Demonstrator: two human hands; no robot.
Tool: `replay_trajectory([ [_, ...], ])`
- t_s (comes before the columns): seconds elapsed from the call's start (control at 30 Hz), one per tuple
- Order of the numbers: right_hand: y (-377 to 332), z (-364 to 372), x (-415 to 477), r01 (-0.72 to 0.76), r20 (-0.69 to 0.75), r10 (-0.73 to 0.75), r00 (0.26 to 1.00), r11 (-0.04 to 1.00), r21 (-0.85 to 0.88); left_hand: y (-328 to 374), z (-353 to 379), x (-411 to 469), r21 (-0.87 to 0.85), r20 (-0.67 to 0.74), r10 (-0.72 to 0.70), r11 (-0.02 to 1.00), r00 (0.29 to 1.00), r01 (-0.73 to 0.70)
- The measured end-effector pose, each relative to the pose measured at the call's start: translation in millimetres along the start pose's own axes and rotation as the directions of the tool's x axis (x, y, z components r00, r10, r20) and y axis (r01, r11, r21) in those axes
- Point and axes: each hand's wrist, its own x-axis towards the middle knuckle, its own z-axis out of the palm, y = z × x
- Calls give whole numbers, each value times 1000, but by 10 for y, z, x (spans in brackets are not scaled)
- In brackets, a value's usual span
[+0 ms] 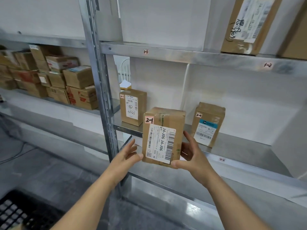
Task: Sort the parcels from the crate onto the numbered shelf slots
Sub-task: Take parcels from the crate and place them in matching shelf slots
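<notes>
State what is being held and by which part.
The parcel marked 21, upright. The right hand has its grip on the lower right corner; the left hand presses its thumb against the lower left edge.

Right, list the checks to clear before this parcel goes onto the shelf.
1. Hold: left hand presses the parcel at its left edge, right hand grips its right side and bottom: ok.
2. Parcel's tag reads 2-1: ok.
3. Slot label below the parcel: hidden; only the 2-2 label shows further right: cannot tell.
4. Neighbouring box tagged 2-1 stands behind-left, matching: ok.
5. Bare shelf between it and the 2-2 box: ok.
</notes>
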Motion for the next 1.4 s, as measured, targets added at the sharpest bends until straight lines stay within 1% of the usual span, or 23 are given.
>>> replay_trajectory([
  [0.07, 49, 66, 143, 7, -7, -7, 1000, 1000, 2, -73, -61, 97, 45, -66, 14, 999, 998, -11],
  [0.13, 105, 163, 306, -7, -25, 7, 1000, 1000, -8, -167, -181, 228, 88, -87, 13, 996, 996, -6],
  [0.27, 158, 385, 742, -63, -54, 62, 997, 998, -9, -322, -549, 641, 164, -60, 24, 986, 998, -14],
  [0.4, 184, 552, 1197, -94, -156, 90, 984, 995, -23, -333, -855, 1175, 189, -16, 13, 982, 1000, -10],
  [0.47, 207, 597, 1387, -129, -190, 120, 974, 991, -32, -325, -941, 1436, 226, 33, 12, 974, 999, -19],
  [0.57, 248, 616, 1611, -155, -242, 147, 959, 988, -14, -263, -972, 1782, 216, 148, 74, 971, 986, -105],
  [0.67, 303, 604, 1736, -158, -293, 153, 944, 987, 7, -165, -828, 2074, 177, 254, 128, 968, 959, -176],
  [0.77, 330, 578, 1852, -155, -324, 147, 934, 988, 3, -82, -606, 2318, 161, 327, 166, 960, 930, -228],
  [0.83, 334, 560, 1941, -138, -330, 129, 935, 990, -3, -33, -496, 2460, 159, 309, 180, 958, 934, -237],
  [0.97, 412, 540, 2131, -109, -343, 78, 936, 991, -72, -11, -356, 2675, 193, 212, 155, 961, 965, -197],
  [1.07, 483, 572, 2273, -163, -405, 83, 910, 973, -166, -86, -246, 2782, 197, 212, 125, 966, 969, -167],
  [1.27, 786, 613, 2468, -265, -482, 131, 866, 939, -220, -273, -67, 2947, 199, 213, 62, 974, 975, -105],
  [1.4, 972, 662, 2534, -327, -523, 167, 836, 916, -232, -404, 5, 3047, 194, 216, 56, 976, 975, -99],
])
